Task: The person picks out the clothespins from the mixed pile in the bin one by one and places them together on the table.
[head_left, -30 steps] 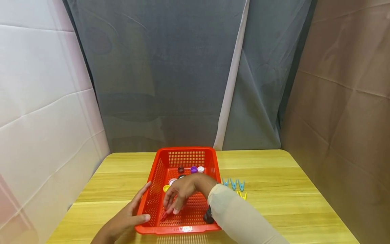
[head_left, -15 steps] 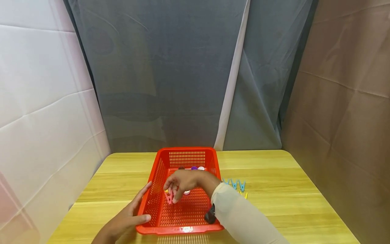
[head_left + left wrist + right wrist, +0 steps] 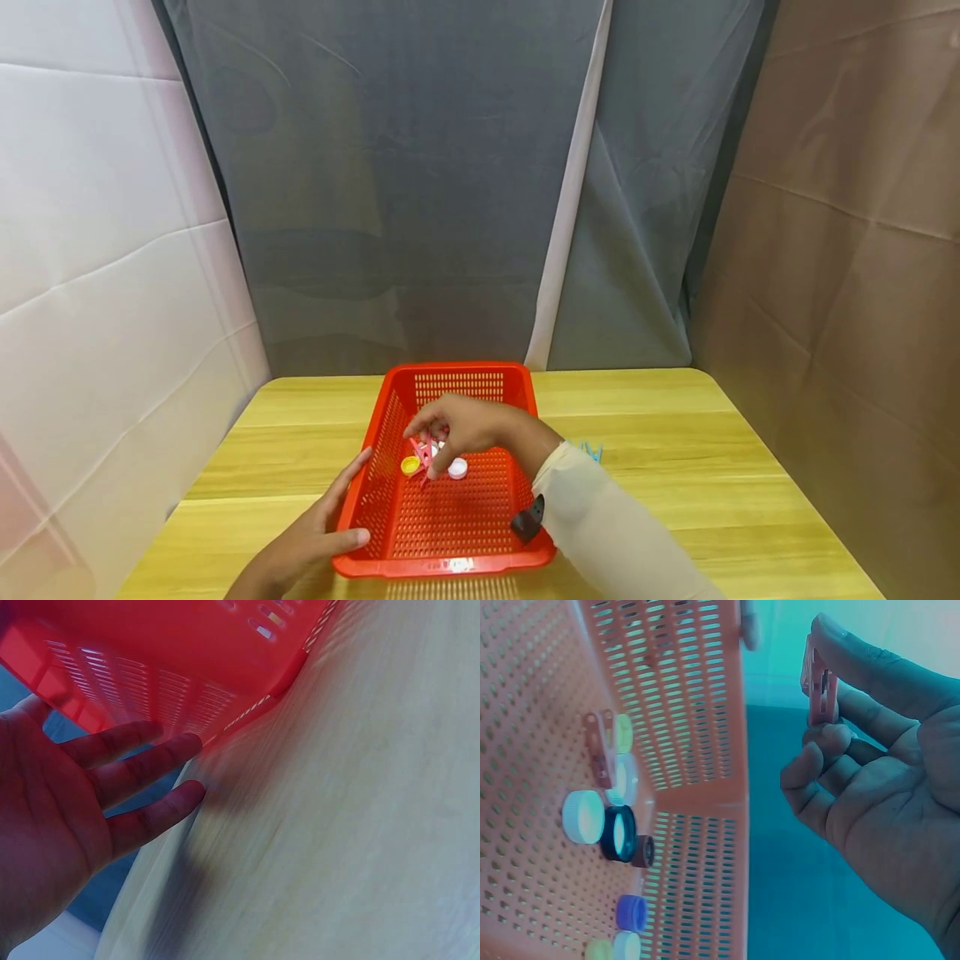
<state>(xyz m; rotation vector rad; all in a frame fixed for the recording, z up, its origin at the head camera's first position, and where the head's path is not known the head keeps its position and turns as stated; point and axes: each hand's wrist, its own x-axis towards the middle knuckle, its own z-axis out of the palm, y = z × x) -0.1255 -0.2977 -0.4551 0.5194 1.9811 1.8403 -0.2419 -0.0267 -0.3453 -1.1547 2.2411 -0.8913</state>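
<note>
My right hand (image 3: 465, 425) is over the red basket (image 3: 450, 567), pinching a pinkish-red clothespin (image 3: 823, 694) between thumb and fingers. Another clothespin (image 3: 601, 750) of that colour lies in the basket, beside a yellow cap (image 3: 410, 465). A pale cap (image 3: 457, 468) sits just right of the pinched clothespin in the head view. My left hand (image 3: 311, 529) rests at the basket's left side, thumb at the rim and fingers spread. In the left wrist view, its extended fingers (image 3: 146, 769) lie along the outside of the perforated wall.
More bottle caps, among them a black cap (image 3: 618, 832) and a purple cap (image 3: 632, 912), lie in the basket. Blue clothespins (image 3: 592, 452) are on the wooden table (image 3: 675, 467) to the right, partly hidden by my sleeve (image 3: 600, 508). A grey curtain (image 3: 420, 208) hangs behind the table.
My right hand has moved from the basket's front left toward its back with the clothespin, rising over the caps. My left hand has stayed at the basket's side.
</note>
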